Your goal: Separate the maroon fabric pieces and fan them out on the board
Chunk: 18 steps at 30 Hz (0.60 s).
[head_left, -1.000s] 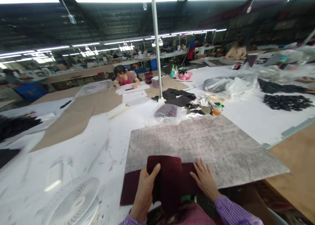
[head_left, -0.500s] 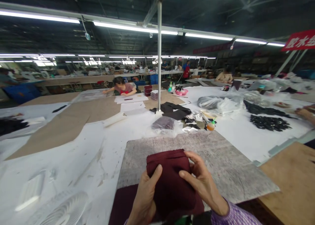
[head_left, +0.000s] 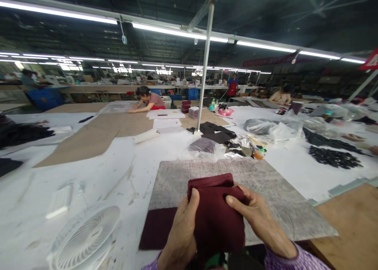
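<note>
A dark maroon piece of fabric [head_left: 217,215] is held up in front of me, low in the head view. My left hand [head_left: 181,238] grips its left edge, thumb on the front. My right hand [head_left: 256,217] pinches its upper right corner, fingers curled round the cloth. Under them lies a worn grey cutting board [head_left: 274,187] on the white table [head_left: 126,171], and another maroon piece [head_left: 156,232] lies flat at the board's near left corner.
A white fan [head_left: 85,238] lies at near left. Beyond the board sit a bagged fabric bundle [head_left: 203,146], black pieces [head_left: 217,130], an orange bottle [head_left: 259,154] and a pole [head_left: 204,65]. Black scraps [head_left: 333,156] lie right. A person [head_left: 147,100] leans over a far table.
My right hand left the flat cloth and took hold of the lifted maroon piece. Both hands now hold it higher. The camera has tilted up and shifted a little.
</note>
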Tool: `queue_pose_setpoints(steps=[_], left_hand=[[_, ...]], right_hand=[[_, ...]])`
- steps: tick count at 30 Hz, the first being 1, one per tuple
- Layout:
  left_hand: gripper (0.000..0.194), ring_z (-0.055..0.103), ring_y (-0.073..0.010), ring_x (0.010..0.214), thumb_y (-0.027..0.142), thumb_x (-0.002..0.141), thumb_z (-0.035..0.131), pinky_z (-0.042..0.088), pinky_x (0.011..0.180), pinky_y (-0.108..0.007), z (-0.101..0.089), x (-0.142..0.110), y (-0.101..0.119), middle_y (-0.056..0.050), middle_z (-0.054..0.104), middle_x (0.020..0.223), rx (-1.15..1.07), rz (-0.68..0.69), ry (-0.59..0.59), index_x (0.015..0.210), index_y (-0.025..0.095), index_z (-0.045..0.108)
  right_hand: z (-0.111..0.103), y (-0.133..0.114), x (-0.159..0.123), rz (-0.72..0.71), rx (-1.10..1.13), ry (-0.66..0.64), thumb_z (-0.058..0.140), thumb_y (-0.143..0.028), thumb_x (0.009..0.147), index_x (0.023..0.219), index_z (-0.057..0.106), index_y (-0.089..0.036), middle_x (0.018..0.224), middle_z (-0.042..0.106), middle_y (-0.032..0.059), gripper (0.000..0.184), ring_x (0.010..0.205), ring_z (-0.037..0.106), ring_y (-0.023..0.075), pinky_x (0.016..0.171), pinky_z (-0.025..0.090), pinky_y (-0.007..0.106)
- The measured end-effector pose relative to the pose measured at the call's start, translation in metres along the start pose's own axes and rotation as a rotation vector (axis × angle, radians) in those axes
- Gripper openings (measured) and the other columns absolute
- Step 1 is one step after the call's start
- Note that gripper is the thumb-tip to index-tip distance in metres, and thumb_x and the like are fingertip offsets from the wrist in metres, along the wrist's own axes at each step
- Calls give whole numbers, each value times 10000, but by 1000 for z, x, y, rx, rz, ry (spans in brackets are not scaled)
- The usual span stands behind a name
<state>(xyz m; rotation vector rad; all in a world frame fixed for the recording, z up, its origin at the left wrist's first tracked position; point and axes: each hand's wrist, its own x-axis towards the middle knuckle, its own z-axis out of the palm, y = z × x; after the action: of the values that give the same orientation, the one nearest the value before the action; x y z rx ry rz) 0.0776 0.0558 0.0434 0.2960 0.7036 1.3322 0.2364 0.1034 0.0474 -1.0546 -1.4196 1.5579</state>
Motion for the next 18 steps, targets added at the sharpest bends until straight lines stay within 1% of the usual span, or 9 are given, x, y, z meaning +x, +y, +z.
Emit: queue_pose_setpoints(steps=[1, 3, 5, 7, 10, 14, 16, 18], left_hand=[[513, 600, -297, 1068, 532, 776, 558, 427, 972, -410, -2, -1, 0, -137, 704, 1043, -52, -45, -9, 1081, 132, 656], [597, 565, -310, 1117, 582, 816, 444, 390, 1006, -433, -5, -4, -1, -162, 684, 1080, -153, -119, -107, 1107, 100, 642], [621, 528, -314, 1162, 576, 847, 377, 352, 1035, -445, -6, -7, 0, -171, 667, 1115, -212, -139, -221, 1134, 85, 627], [610, 503, -306, 1191, 558, 865, 351, 325, 1055, -439, -7, -9, 1, -162, 657, 1139, -235, -120, -273, 1153, 90, 616], [580, 491, -286, 1207, 522, 885, 341, 307, 1070, -411, -9, -11, 2, -149, 659, 1142, -265, -116, -292, 1162, 88, 609], [597, 498, -286, 1200, 520, 890, 324, 323, 1060, -403, -14, -13, 6, -152, 664, 1130, -276, -123, -329, 1152, 68, 613], [610, 498, -285, 1200, 544, 880, 327, 340, 1051, -400, -16, -13, 9, -141, 670, 1122, -279, -114, -300, 1146, 79, 619], [607, 497, -287, 1201, 558, 868, 347, 355, 1042, -402, -19, -13, 12, -132, 678, 1108, -278, -89, -242, 1136, 90, 628]], right_hand=[[0, 1, 0, 16, -14, 7, 711, -395, 706, 806, 644, -200, 744, 654, -15, 230, 707, 579, 143, 662, 469, 239], [-1, 2, -1, 42, -55, 0, 709, -407, 700, 797, 647, -198, 742, 657, -12, 239, 695, 580, 153, 651, 466, 252], [-3, 2, -3, 58, -96, -16, 701, -415, 703, 798, 643, -197, 743, 653, -8, 245, 699, 581, 166, 643, 461, 263], [-5, 0, -5, 53, -150, -13, 695, -420, 707, 772, 633, -190, 728, 637, -6, 246, 680, 568, 163, 619, 451, 261], [-6, -5, -8, 39, -214, -30, 686, -426, 712, 785, 635, -186, 738, 618, 2, 256, 696, 560, 169, 624, 448, 269], [-10, -10, -7, -5, -281, -131, 638, -417, 765, 818, 625, -192, 830, 612, 20, 231, 790, 558, 187, 700, 453, 290], [-13, -12, -6, -76, -350, -119, 622, -401, 785, 755, 607, -195, 878, 598, 24, 208, 812, 547, 183, 710, 444, 287], [-14, -13, -7, -161, -423, -107, 617, -383, 792, 697, 593, -201, 948, 585, 29, 207, 847, 543, 190, 726, 436, 292]])
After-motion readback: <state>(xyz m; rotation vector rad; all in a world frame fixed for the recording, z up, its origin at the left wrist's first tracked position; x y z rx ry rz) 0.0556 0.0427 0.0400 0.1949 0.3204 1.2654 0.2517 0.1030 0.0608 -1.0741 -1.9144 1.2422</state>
